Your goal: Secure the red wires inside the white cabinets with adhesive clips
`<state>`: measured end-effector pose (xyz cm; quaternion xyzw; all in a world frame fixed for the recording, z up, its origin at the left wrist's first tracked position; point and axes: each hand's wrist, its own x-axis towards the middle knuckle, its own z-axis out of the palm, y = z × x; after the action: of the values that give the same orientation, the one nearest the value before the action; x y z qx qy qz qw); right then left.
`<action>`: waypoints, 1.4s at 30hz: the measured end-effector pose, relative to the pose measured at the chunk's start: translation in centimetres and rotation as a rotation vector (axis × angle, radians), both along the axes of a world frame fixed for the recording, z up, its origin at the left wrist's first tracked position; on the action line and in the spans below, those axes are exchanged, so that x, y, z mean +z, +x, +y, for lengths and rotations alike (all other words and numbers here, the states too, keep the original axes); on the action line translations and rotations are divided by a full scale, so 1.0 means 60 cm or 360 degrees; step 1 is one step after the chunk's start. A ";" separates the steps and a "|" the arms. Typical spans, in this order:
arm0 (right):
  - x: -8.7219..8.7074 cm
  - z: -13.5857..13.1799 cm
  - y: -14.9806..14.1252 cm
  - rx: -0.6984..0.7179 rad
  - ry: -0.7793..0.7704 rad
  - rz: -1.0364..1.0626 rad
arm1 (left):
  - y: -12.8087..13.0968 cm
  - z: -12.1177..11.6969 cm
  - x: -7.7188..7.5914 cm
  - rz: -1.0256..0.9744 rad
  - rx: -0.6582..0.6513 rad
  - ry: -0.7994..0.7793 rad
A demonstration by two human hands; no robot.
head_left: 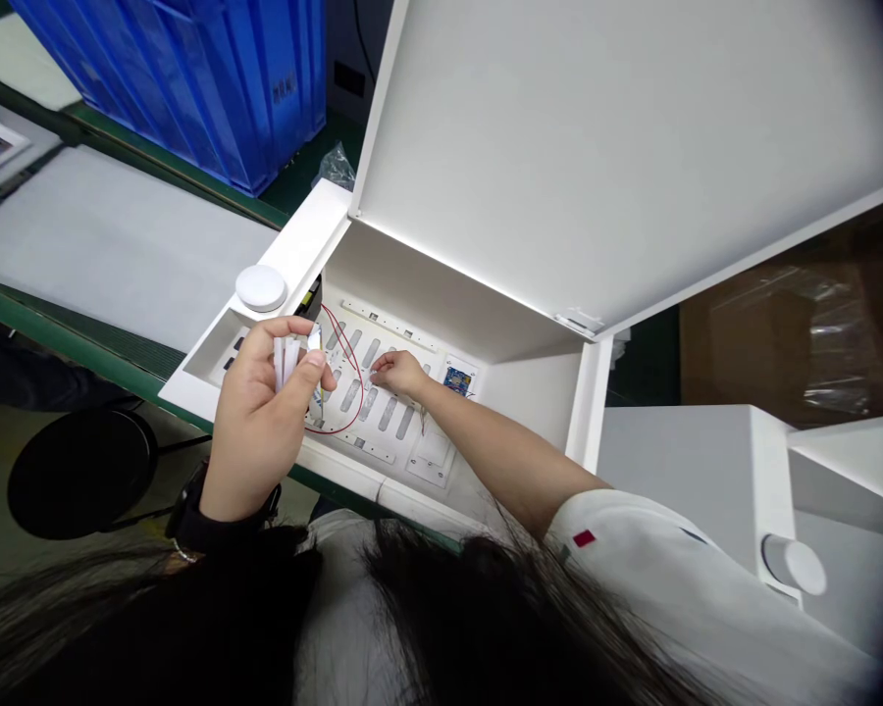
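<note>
I have the left hand (261, 412) at about 9 o'clock of the open white cabinet (596, 147), its thumb and fingers pinching a bundle of white strips (286, 360) just beside a loop of red wire (344, 382). The right hand (398, 373) lies palm down, fingers loosely together and not gripping anything, touching the slotted white panel (379, 431), with a small blue circuit board (457, 379) just off its fingertips at 2 o'clock. A blue plastic crate (191, 69) stands at 11 o'clock, beyond a green-edged workbench (118, 245).
</note>
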<state>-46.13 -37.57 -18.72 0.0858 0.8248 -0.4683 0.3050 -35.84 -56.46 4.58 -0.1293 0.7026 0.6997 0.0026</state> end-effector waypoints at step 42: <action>-0.010 -0.009 0.011 0.0214 0.0656 0.0505 | 0.000 0.003 0.003 -0.0036 0.0012 0.0061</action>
<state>-45.45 -38.10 -19.33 0.0167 0.9440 -0.2769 0.1785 -35.81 -56.26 4.76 -0.1398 0.6885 0.7116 0.0105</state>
